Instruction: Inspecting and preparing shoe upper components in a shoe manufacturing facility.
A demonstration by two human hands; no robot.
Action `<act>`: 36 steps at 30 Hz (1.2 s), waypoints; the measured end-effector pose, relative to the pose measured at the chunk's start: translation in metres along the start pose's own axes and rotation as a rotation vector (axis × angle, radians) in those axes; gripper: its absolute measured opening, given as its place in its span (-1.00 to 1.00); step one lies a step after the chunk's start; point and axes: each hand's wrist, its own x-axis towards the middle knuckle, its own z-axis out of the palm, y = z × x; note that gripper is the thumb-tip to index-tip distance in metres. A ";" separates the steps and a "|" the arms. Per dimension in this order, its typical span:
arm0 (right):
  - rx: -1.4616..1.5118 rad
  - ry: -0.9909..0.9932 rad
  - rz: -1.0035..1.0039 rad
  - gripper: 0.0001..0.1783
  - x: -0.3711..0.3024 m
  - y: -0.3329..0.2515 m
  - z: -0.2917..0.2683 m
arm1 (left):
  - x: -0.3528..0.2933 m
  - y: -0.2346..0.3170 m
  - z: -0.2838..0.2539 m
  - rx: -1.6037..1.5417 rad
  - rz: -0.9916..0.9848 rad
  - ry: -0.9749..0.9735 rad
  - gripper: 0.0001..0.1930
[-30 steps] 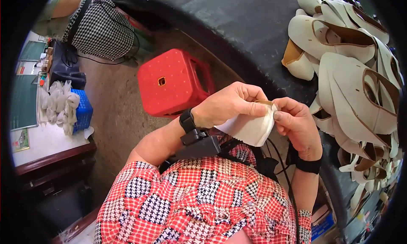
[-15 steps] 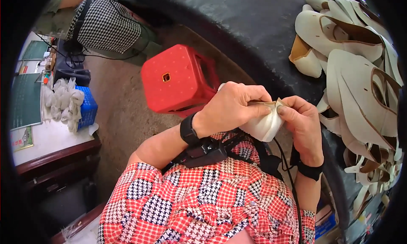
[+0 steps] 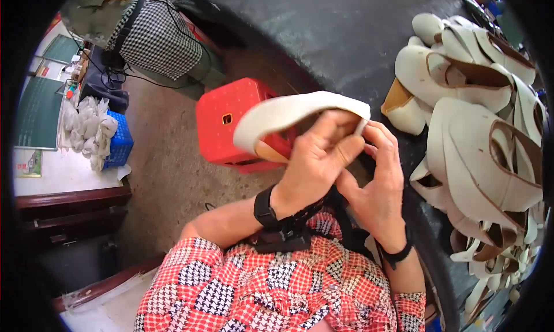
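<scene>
A white leather shoe upper (image 3: 271,117) with a tan lining is up in front of me, its curved side stretching to the left above the red stool. My left hand (image 3: 311,164) is closed on its right end, fingers inside the curve and thumb pressed near the edge. Close beside it, my right hand (image 3: 378,190) has its fingertips against the upper's right end, partly hidden. Its thumb stands away from those fingers, below my left thumb.
A pile of similar white uppers (image 3: 461,147) lies on the dark-covered table (image 3: 323,37) at right. The red plastic stool (image 3: 222,121) stands ahead. At left are a blue basket (image 3: 118,141) with white bundles and a seated person in a checkered garment (image 3: 164,37).
The upper has been raised and turned, so its long curve now shows to the left. My right hand has let go of its pinch and shifted left; the view has tilted a little.
</scene>
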 end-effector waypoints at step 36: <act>0.683 -0.094 0.582 -0.89 0.011 0.030 -0.005 | 0.026 -0.006 -0.049 0.239 -0.228 -0.237 -0.86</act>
